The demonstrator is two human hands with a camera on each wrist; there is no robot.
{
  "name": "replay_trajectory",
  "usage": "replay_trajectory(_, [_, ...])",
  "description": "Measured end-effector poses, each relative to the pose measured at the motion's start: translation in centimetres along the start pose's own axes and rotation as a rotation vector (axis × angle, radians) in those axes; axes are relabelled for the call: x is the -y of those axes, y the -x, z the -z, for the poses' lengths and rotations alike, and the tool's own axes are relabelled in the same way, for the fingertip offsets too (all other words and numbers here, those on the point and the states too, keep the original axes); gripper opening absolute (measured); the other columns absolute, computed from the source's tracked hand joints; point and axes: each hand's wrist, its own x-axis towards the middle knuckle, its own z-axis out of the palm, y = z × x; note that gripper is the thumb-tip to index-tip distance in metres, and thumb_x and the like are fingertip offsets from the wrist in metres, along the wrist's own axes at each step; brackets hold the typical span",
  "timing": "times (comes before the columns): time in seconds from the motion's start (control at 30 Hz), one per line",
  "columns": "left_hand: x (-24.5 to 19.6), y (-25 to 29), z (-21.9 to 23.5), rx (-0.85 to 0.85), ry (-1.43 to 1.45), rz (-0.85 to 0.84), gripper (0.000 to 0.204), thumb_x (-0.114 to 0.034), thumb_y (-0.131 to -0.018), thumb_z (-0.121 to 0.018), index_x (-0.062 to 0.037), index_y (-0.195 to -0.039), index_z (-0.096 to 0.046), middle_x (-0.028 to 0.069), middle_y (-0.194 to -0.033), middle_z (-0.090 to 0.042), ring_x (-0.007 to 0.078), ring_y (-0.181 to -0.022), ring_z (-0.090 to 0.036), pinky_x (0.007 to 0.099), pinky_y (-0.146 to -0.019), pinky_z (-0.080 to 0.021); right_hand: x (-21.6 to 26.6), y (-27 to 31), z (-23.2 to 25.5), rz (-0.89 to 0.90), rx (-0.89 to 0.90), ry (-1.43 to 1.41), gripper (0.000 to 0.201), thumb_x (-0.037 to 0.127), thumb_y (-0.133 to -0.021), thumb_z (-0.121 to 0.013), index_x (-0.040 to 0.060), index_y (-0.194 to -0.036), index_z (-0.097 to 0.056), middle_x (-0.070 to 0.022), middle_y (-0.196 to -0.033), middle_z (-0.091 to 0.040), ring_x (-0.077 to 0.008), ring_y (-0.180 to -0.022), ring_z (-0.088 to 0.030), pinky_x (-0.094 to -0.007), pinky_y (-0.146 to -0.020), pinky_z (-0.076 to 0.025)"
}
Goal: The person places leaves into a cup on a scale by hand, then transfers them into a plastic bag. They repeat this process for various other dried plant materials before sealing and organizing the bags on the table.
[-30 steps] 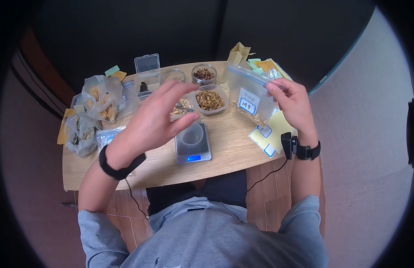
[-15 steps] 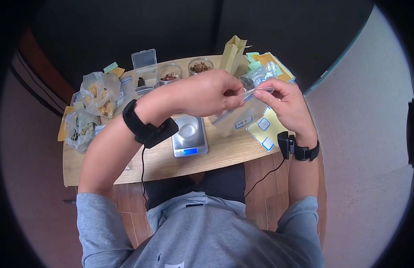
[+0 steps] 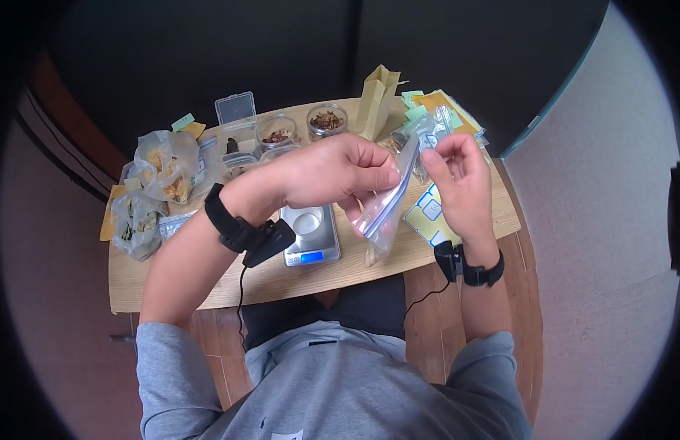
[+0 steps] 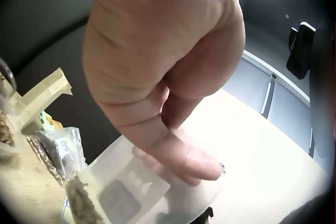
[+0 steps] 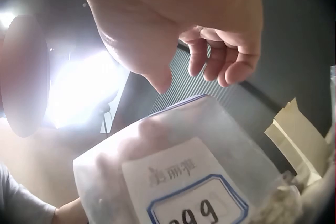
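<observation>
A clear zip bag [image 3: 387,214] with a blue seal hangs tilted from my left hand [image 3: 325,174], which pinches it near the top, right of the scale. My right hand [image 3: 466,189] is raised beside the bag, fingers loosely bent. The right wrist view shows a gap between my right hand [image 5: 184,19] and the bag [image 5: 157,142]; its white label [image 5: 194,198] has a blue frame. In the left wrist view, the fingers of my left hand [image 4: 163,66] grip the bag [image 4: 131,195], with pale pieces low inside. Whether its seal is parted, I cannot tell.
A digital scale [image 3: 310,246] bears a small clear cup [image 3: 307,222]. Behind are a jar of brown pieces [image 3: 327,119], a second jar [image 3: 276,134] and a paper bag [image 3: 378,103]. Plastic bags [image 3: 166,165] lie left; yellow paper [image 3: 426,226] and more bags lie right.
My left hand has moved from above the scale to the bag and gripped it. My right hand has let go of the bag, which has shifted left and tilted.
</observation>
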Motion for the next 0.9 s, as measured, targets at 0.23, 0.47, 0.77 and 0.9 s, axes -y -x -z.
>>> replay_trajectory(0.23, [0.0, 1.2, -1.0, 0.086, 0.012, -0.046, 0.026, -0.03, -0.107, -0.069, -0.0037, -0.11, -0.07, -0.0002, -0.091, -0.072, 0.0082, -0.081, -0.071, 0.0251, -0.062, -0.061, 3.9, 1.8, -0.9, -0.283, 0.371, -0.144, 0.034, 0.035, -0.106, -0.071, 0.0061, -0.088, -0.068, 0.0036, -0.074, -0.062, -0.003, -0.067, -0.054, -0.0203, -0.06, -0.041])
replay_trajectory(0.47, [-0.2, 3.3, -0.3, 0.131, 0.132, -0.111, 0.029, -0.027, -0.107, -0.069, -0.005, -0.089, -0.062, 0.0044, -0.088, -0.071, 0.0162, -0.087, -0.078, 0.0254, -0.057, -0.064, 4.4, 2.1, -2.6, -0.424, 0.495, -0.452, 0.028, 0.028, -0.112, -0.06, 0.0046, -0.098, -0.067, -0.0019, -0.084, -0.068, -0.0063, -0.07, -0.063, -0.0218, -0.06, -0.049])
replay_trajectory(0.77, [-2.5, 7.9, 0.2, -0.192, -0.088, -0.179, 0.02, -0.014, -0.102, -0.066, -0.0034, -0.085, -0.061, 0.0019, -0.079, -0.068, 0.0083, -0.067, -0.069, 0.0245, -0.055, -0.059, 6.5, 1.7, -3.4, -0.336, 0.383, -0.43, 0.02, 0.016, -0.103, -0.064, 0.0042, -0.088, -0.065, -0.0029, -0.083, -0.068, -0.0081, -0.073, -0.062, -0.0239, -0.062, -0.049])
replay_trajectory(0.9, [-3.6, 10.5, 0.8, -0.507, -0.452, -0.153, 0.018, -0.008, -0.095, -0.06, -0.002, -0.078, -0.056, -0.0003, -0.074, -0.063, 0.0052, -0.062, -0.062, 0.0252, -0.057, -0.056, 6.7, 0.9, -5.2, 0.037, 0.247, -0.117, 0.021, 0.008, -0.096, -0.063, 0.0018, -0.076, -0.064, -0.0084, -0.093, -0.07, -0.0114, -0.1, -0.061, -0.0314, -0.077, -0.05])
